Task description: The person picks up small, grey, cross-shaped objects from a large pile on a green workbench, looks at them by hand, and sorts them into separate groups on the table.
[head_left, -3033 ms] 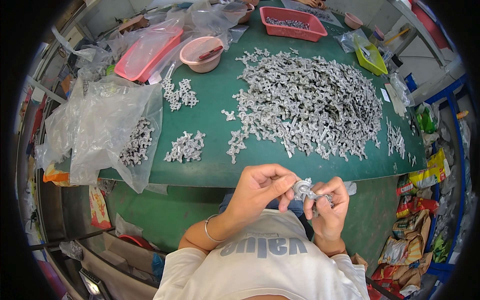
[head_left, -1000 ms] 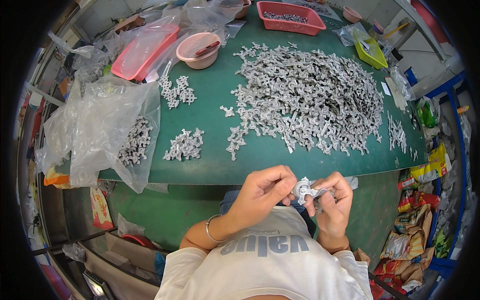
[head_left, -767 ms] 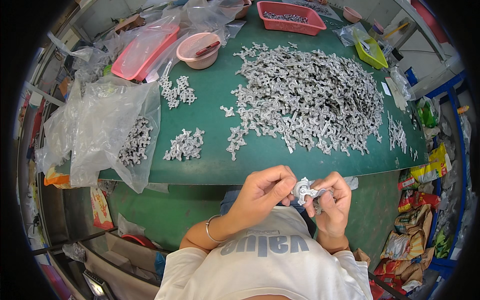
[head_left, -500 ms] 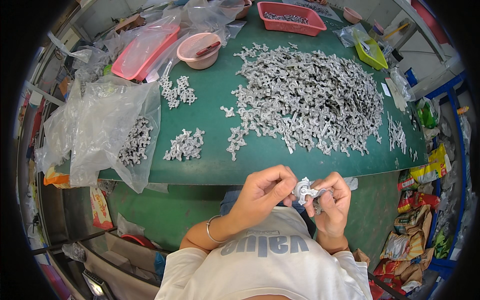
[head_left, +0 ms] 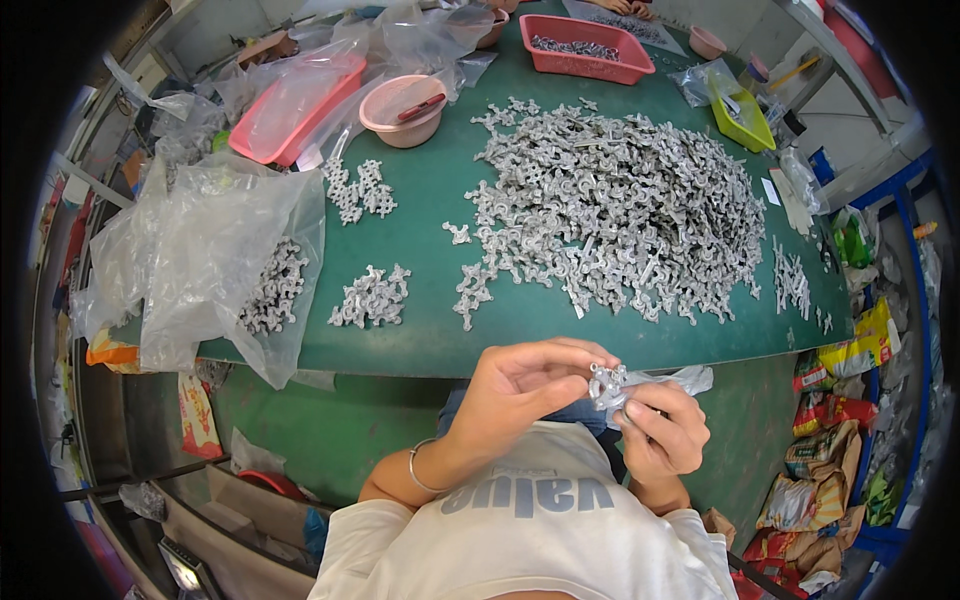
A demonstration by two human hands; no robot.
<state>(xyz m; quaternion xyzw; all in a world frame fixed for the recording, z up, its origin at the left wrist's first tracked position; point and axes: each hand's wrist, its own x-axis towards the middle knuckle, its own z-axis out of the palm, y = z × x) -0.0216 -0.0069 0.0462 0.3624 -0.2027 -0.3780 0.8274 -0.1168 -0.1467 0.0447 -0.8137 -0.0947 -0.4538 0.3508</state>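
I hold a small grey metal casting (head_left: 606, 386) with rounded lugs in front of my chest, just off the table's near edge. The fingers and thumb of my right hand (head_left: 664, 430) are closed round its right side. From the other side, the thumb and fingertips of my left hand (head_left: 520, 388) are bent in on its left and top edges. Part of the casting is hidden behind my fingers. Beyond my hands, a big heap of similar castings (head_left: 620, 210) covers the table's right half. Smaller piles (head_left: 370, 297) of them lie to the left.
Clear plastic bags (head_left: 200, 250), one over castings, lie on the green table (head_left: 420, 240) at left. Pink trays (head_left: 585, 65), a round pink basin (head_left: 402, 130) and a yellow-green tray (head_left: 745, 130) stand farther back. Another person's hands (head_left: 628, 8) show at the far edge. Sacks (head_left: 810, 495) line the right.
The casting has turned in my fingers. My right hand has shifted slightly down and right, and my left fingers have straightened over the top of the part.
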